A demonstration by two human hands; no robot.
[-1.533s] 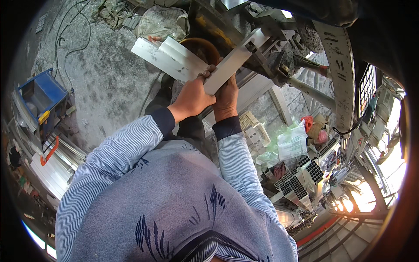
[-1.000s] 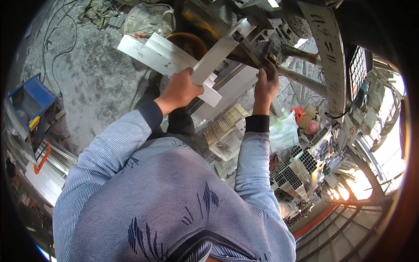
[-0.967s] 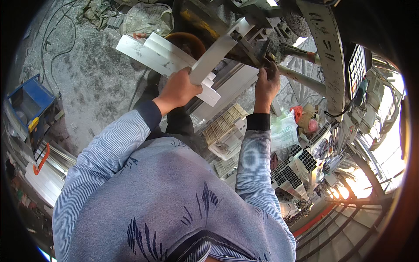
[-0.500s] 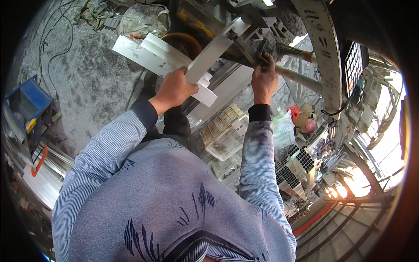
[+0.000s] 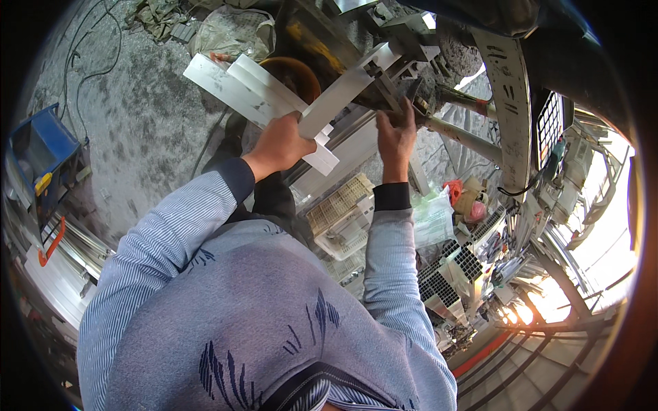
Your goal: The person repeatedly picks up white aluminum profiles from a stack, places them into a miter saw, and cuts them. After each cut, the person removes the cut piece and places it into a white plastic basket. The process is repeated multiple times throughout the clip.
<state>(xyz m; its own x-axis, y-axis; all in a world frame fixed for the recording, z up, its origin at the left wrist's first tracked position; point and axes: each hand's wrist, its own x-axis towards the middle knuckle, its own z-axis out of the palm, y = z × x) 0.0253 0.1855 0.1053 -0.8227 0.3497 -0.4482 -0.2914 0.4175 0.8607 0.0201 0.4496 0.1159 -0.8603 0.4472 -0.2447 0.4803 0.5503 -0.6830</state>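
My left hand (image 5: 279, 145) is closed around the near end of a pale metal profile (image 5: 343, 89). This bar slants up and right, its far end against the machine's dark metal parts (image 5: 404, 92). Below and left of it, other pale metal profiles (image 5: 236, 85) lie crosswise. My right hand (image 5: 396, 142) is raised just short of the dark machine parts, thumb and forefinger apart. Nothing shows between its fingers.
An orange-brown round bowl (image 5: 295, 74) sits behind the profiles. Cream plastic crates (image 5: 339, 212) stand below, between my arms. A white post (image 5: 504, 103) and a pipe (image 5: 466, 137) stand right. At left is a blue bin (image 5: 48, 147); cables (image 5: 82, 68) lie on the floor.
My right hand has come off the dark machine part, moving left and slightly toward me, with its fingers parting. My left hand keeps hold of the profile and has shifted slightly right.
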